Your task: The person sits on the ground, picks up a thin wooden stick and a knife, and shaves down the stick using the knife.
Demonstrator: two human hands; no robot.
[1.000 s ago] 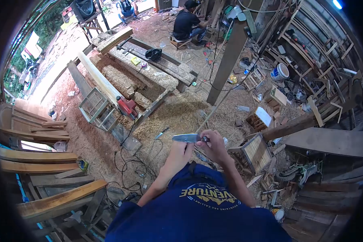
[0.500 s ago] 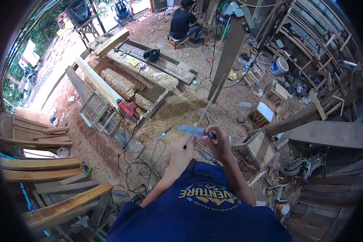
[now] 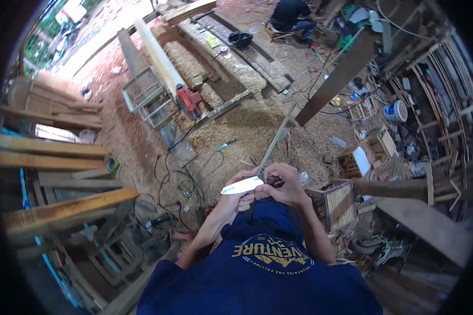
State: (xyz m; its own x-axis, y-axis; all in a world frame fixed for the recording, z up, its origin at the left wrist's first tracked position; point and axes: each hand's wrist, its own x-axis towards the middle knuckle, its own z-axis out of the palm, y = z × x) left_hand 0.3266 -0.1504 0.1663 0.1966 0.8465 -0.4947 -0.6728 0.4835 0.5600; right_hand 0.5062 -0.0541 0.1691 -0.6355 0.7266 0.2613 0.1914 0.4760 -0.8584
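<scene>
A short, broad knife [image 3: 242,186] shines brightly in front of my chest, its blade pointing left. My right hand [image 3: 285,184] is closed around its dark handle, which is mostly hidden by the fingers. Under and beside the blade is my left hand [image 3: 233,202], its fingers curled; it also seems to hold the lower end of a thin wooden strip [image 3: 276,139]. That strip slants up and to the right from between my hands.
A red power tool [image 3: 188,101] rests on timber ahead left, its cable trailing on the floor. Another knife [image 3: 226,145] lies on the shavings. A person [image 3: 290,17] sits far ahead. Curved boards [image 3: 68,210] lie left; a wooden post [image 3: 336,79] stands ahead right.
The view has turned, shifting the surroundings. The blade has tilted and now reflects bright light. My left hand's fingers have curled more beneath it, and the strip stands out more clearly above my hands.
</scene>
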